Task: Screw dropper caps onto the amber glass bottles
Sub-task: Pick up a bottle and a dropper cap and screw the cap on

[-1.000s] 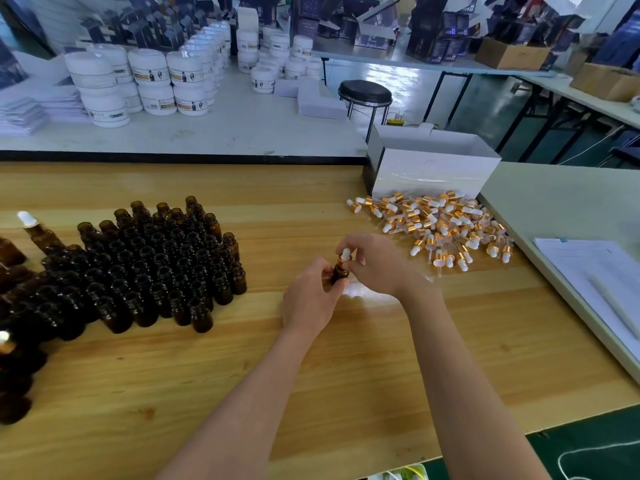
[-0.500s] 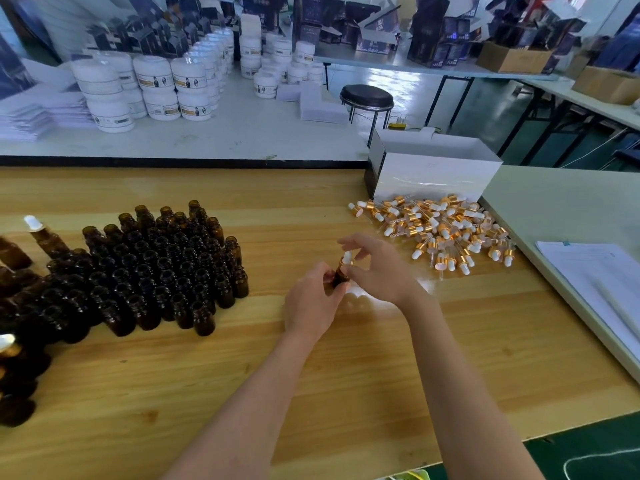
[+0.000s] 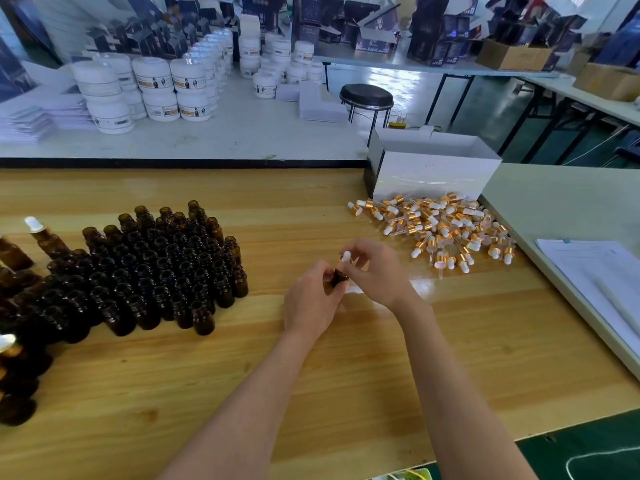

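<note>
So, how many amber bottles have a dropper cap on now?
3. The held bottle, in the left hand with the right hand on its cap; the far-left bottle behind the open bottles; the edge bottle at lower left. Others may be hidden.

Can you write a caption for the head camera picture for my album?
Left hand holds an amber glass bottle while the right hand pinches a dropper cap onto it.

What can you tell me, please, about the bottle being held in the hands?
The amber bottle is small, dark brown glass, mostly hidden from view. It stands roughly upright over the wooden table. The left hand grips its body; the right hand pinches the dropper cap, a white bulb with gold collar, at its neck. How far the cap is screwed on cannot be seen.
</note>
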